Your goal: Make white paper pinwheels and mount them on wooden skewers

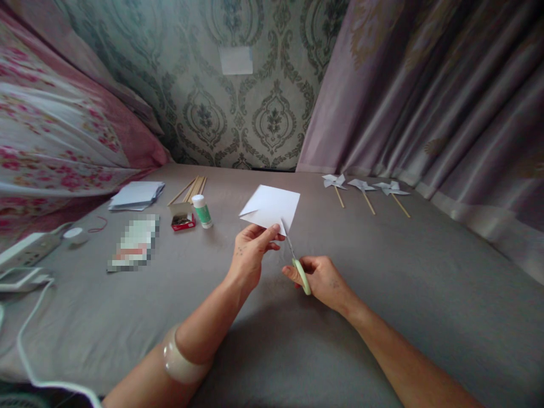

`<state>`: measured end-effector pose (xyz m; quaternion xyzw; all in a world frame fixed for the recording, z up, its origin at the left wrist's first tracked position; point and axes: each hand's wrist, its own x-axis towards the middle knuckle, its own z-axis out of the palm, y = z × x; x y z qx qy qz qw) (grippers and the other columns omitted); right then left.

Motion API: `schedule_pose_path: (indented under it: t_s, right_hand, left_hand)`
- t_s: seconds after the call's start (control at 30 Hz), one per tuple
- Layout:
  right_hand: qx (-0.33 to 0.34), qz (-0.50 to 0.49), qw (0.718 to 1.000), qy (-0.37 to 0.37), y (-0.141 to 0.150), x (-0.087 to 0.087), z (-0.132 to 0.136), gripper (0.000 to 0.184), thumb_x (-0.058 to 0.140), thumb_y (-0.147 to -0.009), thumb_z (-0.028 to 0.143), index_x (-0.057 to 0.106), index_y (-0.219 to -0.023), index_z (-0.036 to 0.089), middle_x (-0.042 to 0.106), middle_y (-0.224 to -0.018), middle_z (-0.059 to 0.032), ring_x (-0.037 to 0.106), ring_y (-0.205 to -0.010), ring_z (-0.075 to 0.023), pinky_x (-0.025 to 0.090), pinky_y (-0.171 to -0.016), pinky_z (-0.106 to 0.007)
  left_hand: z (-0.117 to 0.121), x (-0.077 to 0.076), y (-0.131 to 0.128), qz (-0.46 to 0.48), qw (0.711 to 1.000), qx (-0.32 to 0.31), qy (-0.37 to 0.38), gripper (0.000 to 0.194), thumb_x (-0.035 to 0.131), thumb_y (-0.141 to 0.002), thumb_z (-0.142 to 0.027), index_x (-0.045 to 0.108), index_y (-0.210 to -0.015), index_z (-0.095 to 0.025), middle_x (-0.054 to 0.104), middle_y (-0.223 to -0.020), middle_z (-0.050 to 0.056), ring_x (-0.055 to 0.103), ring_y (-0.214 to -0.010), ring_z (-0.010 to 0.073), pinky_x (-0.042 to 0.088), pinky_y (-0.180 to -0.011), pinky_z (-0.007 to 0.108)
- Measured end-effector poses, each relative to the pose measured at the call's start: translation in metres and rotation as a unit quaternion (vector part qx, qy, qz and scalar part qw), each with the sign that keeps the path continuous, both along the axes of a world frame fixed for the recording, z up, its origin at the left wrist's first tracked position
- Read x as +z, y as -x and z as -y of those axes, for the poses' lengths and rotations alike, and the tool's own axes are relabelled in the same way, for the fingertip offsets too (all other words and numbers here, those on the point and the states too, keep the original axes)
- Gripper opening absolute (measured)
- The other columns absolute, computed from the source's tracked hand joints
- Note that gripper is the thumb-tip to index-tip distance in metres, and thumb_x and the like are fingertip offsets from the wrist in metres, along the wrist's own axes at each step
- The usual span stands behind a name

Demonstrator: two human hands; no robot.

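A white square of paper [274,201] is pinched at its near edge by my left hand [250,252], thumb on top. It has a slit near its left corner. My right hand [325,280] is closed around the pale green handle of a pair of scissors [302,276]. The metal blades reach up to the paper's near right edge, close to my left thumb, with part of the blade over the sheet. How far the blades are parted is too small to tell. Both hands are held above the grey cloth surface [255,351].
At left lie a paper stack [135,195], wooden sticks [193,190], a small red box [182,221], a white-green glue bottle [202,212], a blurred packet [135,243] and a power strip [28,249] with a cable. Several paper pinwheels [361,186] on sticks lie back right.
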<state>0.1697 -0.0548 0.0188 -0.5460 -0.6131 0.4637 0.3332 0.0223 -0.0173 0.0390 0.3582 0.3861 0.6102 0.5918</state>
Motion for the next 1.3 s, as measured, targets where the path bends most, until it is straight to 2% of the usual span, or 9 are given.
schedule_pose_path:
  t_s: [0.53, 0.93, 1.3]
  right_hand:
    - [-0.01, -0.034, 0.999, -0.01, -0.0005, -0.0026, -0.0016, 0.045, 0.07, -0.064, 0.057, 0.052, -0.055, 0.017, 0.048, -0.053, 0.0031, 0.038, -0.051, -0.0089, 0.03, -0.048, -0.023]
    - [-0.035, -0.028, 0.999, -0.015, 0.001, -0.0006, -0.0005, 0.045, 0.071, -0.062, 0.057, 0.053, -0.055, 0.016, 0.046, -0.051, 0.0038, 0.036, -0.05, -0.0082, 0.029, -0.046, -0.022]
    - [-0.033, -0.031, 0.999, -0.015, 0.0015, -0.0008, -0.0013, 0.044, 0.071, -0.062, 0.056, 0.054, -0.055, 0.016, 0.05, -0.052, 0.003, 0.039, -0.05, -0.0086, 0.031, -0.047, -0.022]
  left_hand:
    - [0.0048, -0.001, -0.0044, 0.003, 0.999, -0.036, -0.012, 0.021, 0.078, -0.062, -0.026, 0.067, -0.074, -0.013, 0.064, -0.067, 0.001, 0.059, -0.06, 0.0097, 0.044, -0.05, 0.019]
    - [0.0044, -0.0018, -0.0056, 0.01, 0.999, -0.036, -0.012, 0.022, 0.078, -0.061, -0.027, 0.067, -0.075, -0.013, 0.065, -0.068, 0.001, 0.059, -0.059, 0.0096, 0.043, -0.049, 0.019]
    - [0.0046, -0.0025, -0.0052, 0.006, 0.999, -0.043, -0.014, 0.021, 0.078, -0.063, -0.026, 0.067, -0.075, -0.012, 0.064, -0.069, 0.001, 0.059, -0.06, 0.0091, 0.044, -0.049, 0.019]
